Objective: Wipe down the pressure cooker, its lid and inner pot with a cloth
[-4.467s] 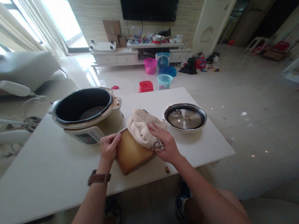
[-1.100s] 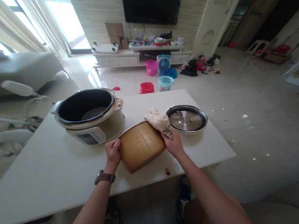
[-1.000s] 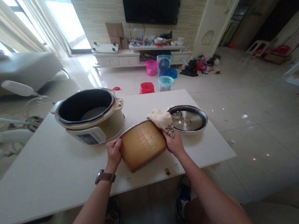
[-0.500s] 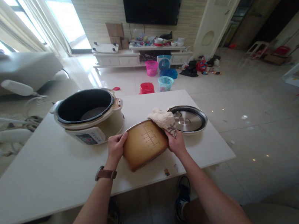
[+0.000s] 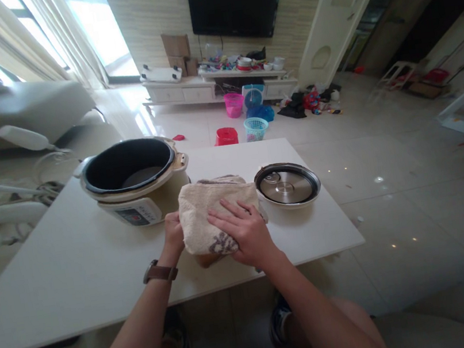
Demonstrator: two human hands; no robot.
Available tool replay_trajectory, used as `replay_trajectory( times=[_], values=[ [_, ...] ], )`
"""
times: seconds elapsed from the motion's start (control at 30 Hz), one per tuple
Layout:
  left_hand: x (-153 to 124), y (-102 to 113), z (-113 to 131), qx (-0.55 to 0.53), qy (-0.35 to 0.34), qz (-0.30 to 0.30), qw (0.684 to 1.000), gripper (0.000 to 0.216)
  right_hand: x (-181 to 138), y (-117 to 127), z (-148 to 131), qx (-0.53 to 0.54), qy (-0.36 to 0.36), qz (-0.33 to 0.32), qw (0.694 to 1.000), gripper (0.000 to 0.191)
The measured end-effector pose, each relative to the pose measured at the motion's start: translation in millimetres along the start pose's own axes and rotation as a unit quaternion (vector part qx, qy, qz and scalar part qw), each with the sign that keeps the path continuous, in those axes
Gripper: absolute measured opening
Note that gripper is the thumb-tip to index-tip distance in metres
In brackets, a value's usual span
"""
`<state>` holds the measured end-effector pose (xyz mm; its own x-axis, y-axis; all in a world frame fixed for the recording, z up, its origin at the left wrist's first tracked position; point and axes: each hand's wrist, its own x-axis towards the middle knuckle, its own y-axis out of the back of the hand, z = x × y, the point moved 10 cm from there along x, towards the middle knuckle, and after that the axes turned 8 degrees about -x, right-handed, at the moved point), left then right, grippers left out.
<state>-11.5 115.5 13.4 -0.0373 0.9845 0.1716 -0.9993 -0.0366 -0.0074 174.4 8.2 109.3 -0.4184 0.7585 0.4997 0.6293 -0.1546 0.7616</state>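
Note:
A cream towel (image 5: 203, 216) is draped over the golden inner pot (image 5: 204, 258), hiding all but a sliver of its lower edge. My right hand (image 5: 241, 235) lies on top of the towel with its fingers spread flat, pressing it against the pot. At the pot's left side my left hand (image 5: 174, 236), with a brown watch at the wrist, is curled round the wall and steadies it. Just behind stands the cooker body (image 5: 134, 180), open with its dark cavity showing. Right of the pot, the steel lid (image 5: 287, 183) rests upside down on the white table (image 5: 76, 273).
Small crumbs lie near the table's front edge. Beyond the table, red, pink and blue baskets (image 5: 245, 119) and scattered toys sit on the tiled floor before a white TV cabinet (image 5: 201, 85). A sofa and white chair parts are at the left. My knees are under the table.
My right hand has pulled the towel from the pot's right rim across its whole side and now lies flat on it. The left hand kept its hold on the pot.

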Motion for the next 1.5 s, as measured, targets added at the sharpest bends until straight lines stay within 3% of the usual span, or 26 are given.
replay_trajectory(
  times=[0.2, 0.53, 0.77, 1.03, 1.3, 1.5],
  values=[
    [-1, 4, 2, 0.061, -0.015, 0.021, 0.998, 0.056, -6, 9, 37, -0.002, -0.067, 0.037, 0.997, 0.061],
    [-6, 14, -14, 0.047, -0.007, 0.03, 0.998, 0.065, -23, 12, 82, 0.075, -0.163, 0.14, 0.974, 0.055],
    [-8, 24, -17, 0.04, -0.024, 0.049, 0.998, 0.068, -40, -1, 126, 0.153, -0.29, 0.197, 0.924, 0.031],
    [-15, 31, -32, 0.036, -0.021, 0.092, 0.995, 0.064, -60, -16, 168, 0.196, -0.401, 0.242, 0.862, 0.047],
    [-24, 20, -41, 0.039, -0.035, 0.09, 0.995, 0.064, -68, -7, 181, 0.174, -0.418, 0.25, 0.856, 0.045],
    [-18, 10, -18, 0.051, -0.054, 0.044, 0.996, 0.057, -69, -5, 183, 0.185, -0.423, 0.251, 0.851, 0.046]
  ],
)
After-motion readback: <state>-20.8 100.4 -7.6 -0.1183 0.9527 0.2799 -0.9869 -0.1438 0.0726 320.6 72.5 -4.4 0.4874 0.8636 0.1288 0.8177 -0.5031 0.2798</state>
